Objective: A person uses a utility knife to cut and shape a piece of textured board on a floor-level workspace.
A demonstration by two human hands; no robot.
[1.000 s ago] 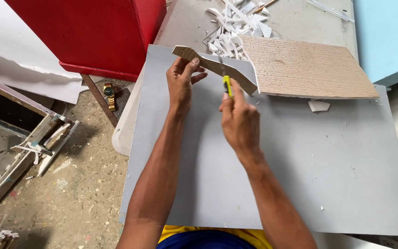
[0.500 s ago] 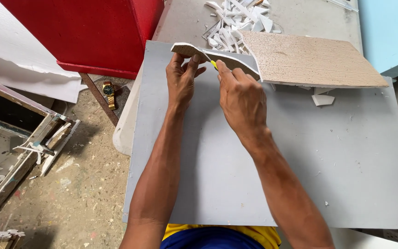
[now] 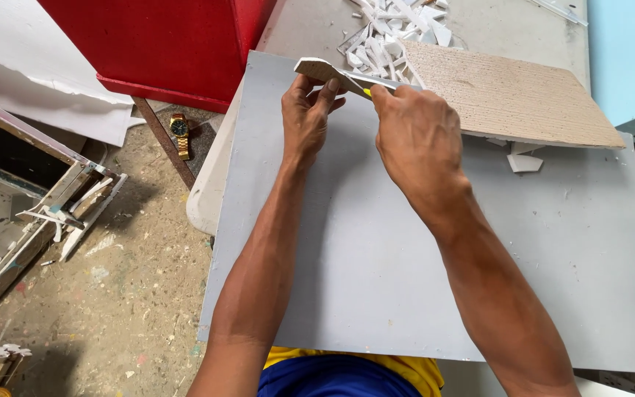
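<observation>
One thin white foam-board strip point(image 3: 325, 71), raised at the far edge of the grey sheet point(image 3: 376, 265), left end free, right end running under the right hand. Left hand point(image 3: 304, 117) grips the strip from below, fingers curled up onto it, thumb on its near face. Right hand point(image 3: 417, 140) just right of the left hand, closed into a fist around one yellow-handled cutter point(image 3: 366, 93); only a sliver of yellow shows at the strip's edge, blade not readable.

One tan rough-faced board point(image 3: 508, 95) lies touching the right end of the strip, on the far right part of the grey sheet. One pile of white offcuts point(image 3: 395, 33) beyond the strip, too many to count. Two small white scraps point(image 3: 525, 162) just under the tan board's near edge.

The grey sheet rests on one white table point(image 3: 211, 184), overhanging it toward the camera. One red box point(image 3: 170, 44) far left of the strip. One gold wristwatch point(image 3: 179, 134) left of the grey sheet, low down beside a brown bar. Bare, paint-spattered concrete floor point(image 3: 112, 294). One wooden frame point(image 3: 23, 206) with white scraps at far left. Pale blue wall point(image 3: 630, 51) far right.
</observation>
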